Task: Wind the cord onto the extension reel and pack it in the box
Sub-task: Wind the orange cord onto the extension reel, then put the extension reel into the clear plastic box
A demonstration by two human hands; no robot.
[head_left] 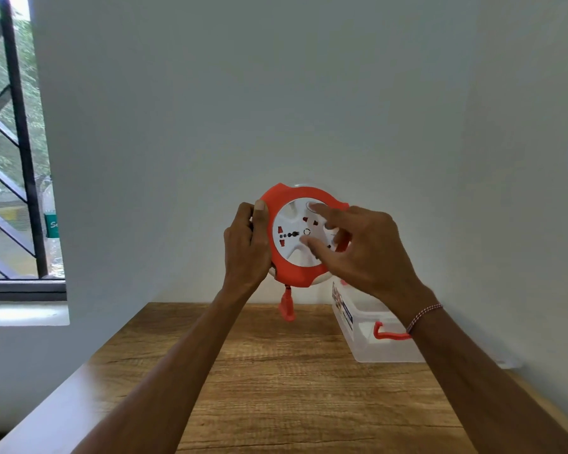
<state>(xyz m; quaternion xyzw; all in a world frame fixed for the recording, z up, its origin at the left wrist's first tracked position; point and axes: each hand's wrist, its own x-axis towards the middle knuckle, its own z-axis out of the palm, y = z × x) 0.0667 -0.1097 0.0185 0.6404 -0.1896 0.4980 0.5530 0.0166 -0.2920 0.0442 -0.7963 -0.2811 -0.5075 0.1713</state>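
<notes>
I hold a round orange and white extension reel [292, 237] up in the air above the table, its socket face toward me. My left hand [245, 247] grips its left rim, thumb on the orange edge. My right hand [358, 247] lies on the white centre disc, index finger tip in a round recess near the top and thumb lower on the disc. The orange plug [286, 306] hangs just below the reel on a short bit of cord. A clear plastic box [371, 335] with a red latch stands on the table at the right, against the wall.
The wooden table [276, 388] stretches under my arms, ending at a white wall. A barred window [14, 158] is at the left. A red-and-white thread band circles my right wrist [423, 317].
</notes>
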